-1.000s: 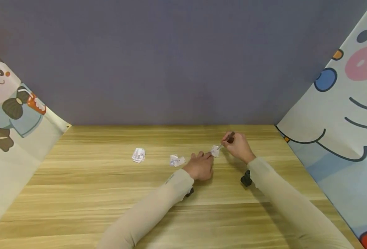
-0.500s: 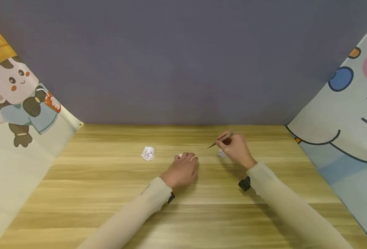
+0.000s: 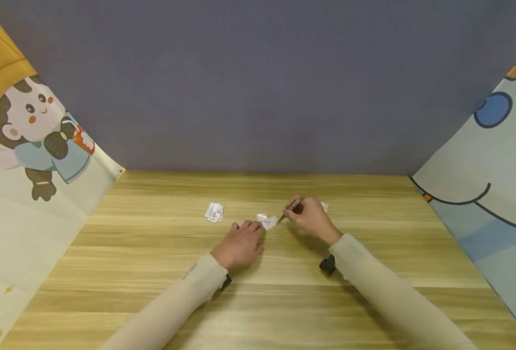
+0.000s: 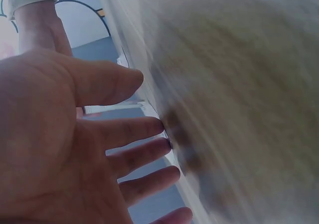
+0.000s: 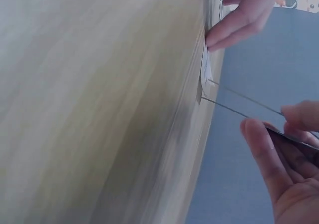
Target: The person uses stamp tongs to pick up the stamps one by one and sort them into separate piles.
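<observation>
My right hand (image 3: 312, 221) pinches a pair of slim tweezers (image 3: 294, 204) between thumb and fingers. In the right wrist view the two arms of the tweezers stand apart, their tips right at the edge of a small white paper slip (image 5: 205, 77). Flat on the table, my left hand (image 3: 240, 243) has straight, slightly spread fingers, with the fingertips at the near edge of the printed slips (image 3: 268, 222). These slips overlap one another between the two hands. Only the thumb and fingers, nearly straight, show from the palm side in the left wrist view.
A small stack of printed slips (image 3: 214, 212) lies to the left on the wooden table (image 3: 170, 301). Another slip (image 3: 325, 206) shows partly behind my right hand. A grey wall panel (image 3: 258, 87) rises at the table's back edge, with cartoon-printed sheets on both sides.
My right hand with the tweezers has moved left, from the right-hand slip to the middle ones. The left hand has drawn back left from the right-hand slip to the middle slips.
</observation>
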`<control>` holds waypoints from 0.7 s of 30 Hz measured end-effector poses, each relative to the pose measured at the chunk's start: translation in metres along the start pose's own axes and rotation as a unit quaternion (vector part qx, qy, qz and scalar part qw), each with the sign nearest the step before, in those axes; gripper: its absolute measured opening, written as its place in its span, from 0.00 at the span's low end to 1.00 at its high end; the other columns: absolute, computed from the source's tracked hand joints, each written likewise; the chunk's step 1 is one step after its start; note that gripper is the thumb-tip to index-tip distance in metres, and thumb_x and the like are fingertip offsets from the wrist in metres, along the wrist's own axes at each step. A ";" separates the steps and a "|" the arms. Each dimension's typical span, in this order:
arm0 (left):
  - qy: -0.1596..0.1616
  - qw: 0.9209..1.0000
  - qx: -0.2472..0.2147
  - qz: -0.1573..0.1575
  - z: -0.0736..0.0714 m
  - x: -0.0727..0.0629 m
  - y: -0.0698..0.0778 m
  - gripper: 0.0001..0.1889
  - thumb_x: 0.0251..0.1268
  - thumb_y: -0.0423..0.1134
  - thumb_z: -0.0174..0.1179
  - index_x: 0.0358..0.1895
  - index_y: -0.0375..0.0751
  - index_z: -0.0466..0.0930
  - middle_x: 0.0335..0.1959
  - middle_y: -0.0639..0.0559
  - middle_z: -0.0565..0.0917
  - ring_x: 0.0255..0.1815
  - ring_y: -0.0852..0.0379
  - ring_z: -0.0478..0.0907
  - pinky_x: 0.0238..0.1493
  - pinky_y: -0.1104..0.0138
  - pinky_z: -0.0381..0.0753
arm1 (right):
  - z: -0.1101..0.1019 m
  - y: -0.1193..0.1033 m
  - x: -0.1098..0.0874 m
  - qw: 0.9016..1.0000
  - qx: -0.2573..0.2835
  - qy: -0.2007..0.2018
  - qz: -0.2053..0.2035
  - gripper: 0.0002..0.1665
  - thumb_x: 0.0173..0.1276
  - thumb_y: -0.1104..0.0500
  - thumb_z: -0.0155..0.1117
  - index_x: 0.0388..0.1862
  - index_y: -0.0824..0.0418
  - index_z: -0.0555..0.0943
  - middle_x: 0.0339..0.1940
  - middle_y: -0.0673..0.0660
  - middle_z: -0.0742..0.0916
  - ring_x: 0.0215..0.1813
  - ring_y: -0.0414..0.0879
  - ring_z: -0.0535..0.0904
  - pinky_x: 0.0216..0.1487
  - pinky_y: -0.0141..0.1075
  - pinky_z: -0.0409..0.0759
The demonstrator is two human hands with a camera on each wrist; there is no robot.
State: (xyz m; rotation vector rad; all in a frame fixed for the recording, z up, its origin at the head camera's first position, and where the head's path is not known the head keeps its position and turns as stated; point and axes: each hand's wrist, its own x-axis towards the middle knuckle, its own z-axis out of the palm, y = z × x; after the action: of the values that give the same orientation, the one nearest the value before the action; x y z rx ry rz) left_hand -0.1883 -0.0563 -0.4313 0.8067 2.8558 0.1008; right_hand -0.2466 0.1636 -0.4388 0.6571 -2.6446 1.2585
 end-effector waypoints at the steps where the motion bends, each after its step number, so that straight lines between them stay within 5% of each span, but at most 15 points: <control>1: 0.000 1.000 0.002 0.000 0.001 0.001 0.000 0.28 0.70 0.49 0.52 0.68 0.41 0.65 0.68 0.48 0.65 0.66 0.50 0.61 0.58 0.52 0.64 | 0.002 -0.001 0.001 1.000 0.002 -0.002 0.000 0.02 0.62 0.60 0.67 0.31 0.56 0.81 0.27 0.48 0.83 0.29 0.40 0.79 0.32 0.36 0.78; 14: 0.004 1.000 0.011 -0.006 0.002 0.003 0.002 0.27 0.69 0.49 0.53 0.68 0.43 0.65 0.67 0.49 0.66 0.64 0.50 0.62 0.57 0.52 0.64 | 0.010 -0.011 0.005 0.999 -0.005 0.000 -0.039 0.02 0.64 0.64 0.64 0.31 0.63 0.81 0.25 0.47 0.82 0.26 0.40 0.77 0.28 0.35 0.77; 21: -0.007 1.000 0.004 -0.003 0.000 0.001 0.000 0.27 0.69 0.49 0.52 0.68 0.44 0.65 0.68 0.48 0.64 0.66 0.50 0.60 0.61 0.50 0.62 | -0.006 -0.011 0.004 1.000 -0.008 0.017 0.003 0.00 0.64 0.64 0.63 0.33 0.59 0.81 0.26 0.48 0.82 0.26 0.41 0.77 0.28 0.37 0.76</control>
State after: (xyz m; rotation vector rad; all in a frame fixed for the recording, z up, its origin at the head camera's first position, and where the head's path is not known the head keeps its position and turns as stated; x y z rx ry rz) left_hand -0.1889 -0.0553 -0.4317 0.7964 2.8478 0.0839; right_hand -0.2460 0.1607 -0.4259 0.6189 -2.6279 1.2376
